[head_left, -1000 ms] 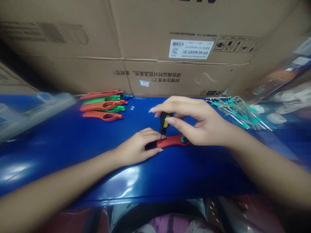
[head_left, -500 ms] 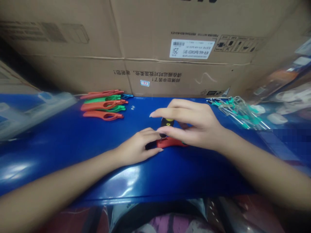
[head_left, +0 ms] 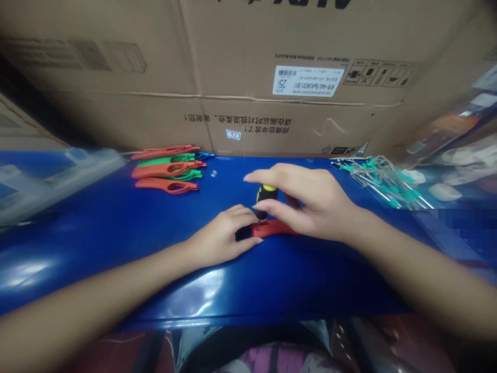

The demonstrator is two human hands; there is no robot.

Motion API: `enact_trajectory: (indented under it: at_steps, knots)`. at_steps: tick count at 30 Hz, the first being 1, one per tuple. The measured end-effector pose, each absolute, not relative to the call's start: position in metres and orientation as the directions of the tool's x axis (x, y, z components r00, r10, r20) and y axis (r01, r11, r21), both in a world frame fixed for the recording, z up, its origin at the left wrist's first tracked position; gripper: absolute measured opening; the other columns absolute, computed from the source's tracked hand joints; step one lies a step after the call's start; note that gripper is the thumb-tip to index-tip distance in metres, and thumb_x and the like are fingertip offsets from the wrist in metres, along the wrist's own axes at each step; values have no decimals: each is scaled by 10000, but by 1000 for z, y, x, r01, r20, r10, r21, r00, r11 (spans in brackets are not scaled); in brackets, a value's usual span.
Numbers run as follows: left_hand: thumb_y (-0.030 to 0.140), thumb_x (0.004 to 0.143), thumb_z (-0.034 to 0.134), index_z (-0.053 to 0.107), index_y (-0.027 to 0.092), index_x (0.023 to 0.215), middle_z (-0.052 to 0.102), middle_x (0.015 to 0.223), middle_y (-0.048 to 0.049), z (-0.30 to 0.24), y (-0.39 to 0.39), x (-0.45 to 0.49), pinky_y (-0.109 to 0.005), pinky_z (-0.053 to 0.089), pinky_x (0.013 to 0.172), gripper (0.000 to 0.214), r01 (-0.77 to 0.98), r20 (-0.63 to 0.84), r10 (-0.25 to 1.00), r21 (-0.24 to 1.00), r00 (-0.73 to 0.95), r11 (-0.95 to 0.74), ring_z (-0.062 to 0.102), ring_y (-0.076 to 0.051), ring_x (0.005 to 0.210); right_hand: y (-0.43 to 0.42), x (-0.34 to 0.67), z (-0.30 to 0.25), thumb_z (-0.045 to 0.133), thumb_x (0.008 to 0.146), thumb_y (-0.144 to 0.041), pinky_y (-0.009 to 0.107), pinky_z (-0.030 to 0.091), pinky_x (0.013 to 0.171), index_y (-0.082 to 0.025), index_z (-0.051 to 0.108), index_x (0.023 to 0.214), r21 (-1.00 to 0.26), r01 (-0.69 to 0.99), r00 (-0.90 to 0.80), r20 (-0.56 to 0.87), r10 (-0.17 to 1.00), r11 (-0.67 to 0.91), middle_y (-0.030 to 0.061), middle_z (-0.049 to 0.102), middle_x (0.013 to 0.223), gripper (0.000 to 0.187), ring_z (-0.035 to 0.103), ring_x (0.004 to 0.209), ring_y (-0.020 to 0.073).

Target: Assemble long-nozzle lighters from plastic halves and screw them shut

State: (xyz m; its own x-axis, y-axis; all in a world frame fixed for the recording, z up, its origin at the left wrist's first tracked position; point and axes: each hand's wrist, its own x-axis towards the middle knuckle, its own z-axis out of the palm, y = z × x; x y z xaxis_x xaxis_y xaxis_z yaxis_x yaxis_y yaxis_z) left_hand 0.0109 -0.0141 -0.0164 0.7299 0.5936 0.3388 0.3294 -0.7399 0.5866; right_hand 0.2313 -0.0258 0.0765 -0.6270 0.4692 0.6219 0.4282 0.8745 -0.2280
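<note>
A red plastic lighter casing (head_left: 276, 227) lies flat on the blue tabletop. My left hand (head_left: 223, 233) pinches its left end between thumb and fingers. My right hand (head_left: 310, 202) is above it, with the thumb at the side of a short black and yellow screwdriver (head_left: 267, 196). The index finger reaches past the handle, and the other fingers are partly hidden behind it. The screwdriver stands nearly upright, its thin shaft meeting the casing near the left end. The casing's right end is hidden under my right hand.
Several orange and green casings (head_left: 166, 185) lie stacked at the back left, near a few small screws (head_left: 214, 173). At the back right is a pile of metal tubes with teal parts (head_left: 388, 181). A large cardboard box (head_left: 240, 77) stands behind; a clear plastic container (head_left: 77, 178) is on the left.
The fingers of my right hand have shifted slightly on the screwdriver, showing more of its yellow top. My left hand stays on the casing. The whole view has shifted a little.
</note>
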Motion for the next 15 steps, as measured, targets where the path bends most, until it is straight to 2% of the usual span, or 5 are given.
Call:
enact_trajectory:
  at_steps: [3,7,10,12,15]
  knots:
    - [293,915,703,698,174,1123,708,1064,-85,-16,-14,11,-400,540,921,240,334,328,605,601,725,-726,652,-242,1028,-27,232,77,515,1014,-181,258,549,852,-178,585,1346,-387,349,-651,555,518,853,56,718,1171,339,687,983,138]
    - [270,915,702,707,182,1068,707,982,-61,-16,-14,11,-378,542,885,176,331,342,596,586,727,-740,661,-228,970,-27,230,75,682,937,-239,228,523,663,-185,677,1155,-435,319,-583,610,536,842,32,736,1048,224,645,760,112]
    - [249,922,691,697,181,1084,706,944,-48,-16,-14,11,-368,541,880,176,305,375,565,561,735,-769,660,-221,951,-26,224,69,787,863,-295,224,477,580,-182,699,1064,-494,276,-518,646,561,824,14,726,974,248,556,624,80]
    - [247,928,683,691,180,1108,707,957,-49,-16,-14,11,-371,540,893,192,298,385,553,549,739,-781,658,-218,954,-26,221,65,772,879,-306,227,487,610,-177,698,1045,-583,251,-514,596,616,773,18,708,972,223,572,659,86]
    - [260,935,672,690,180,1125,704,1039,-67,-14,-15,10,-383,538,930,207,309,367,557,550,745,-776,652,-224,1004,-25,220,66,647,972,-326,271,523,772,-173,664,998,-673,202,-544,528,652,712,40,663,986,157,629,856,137]
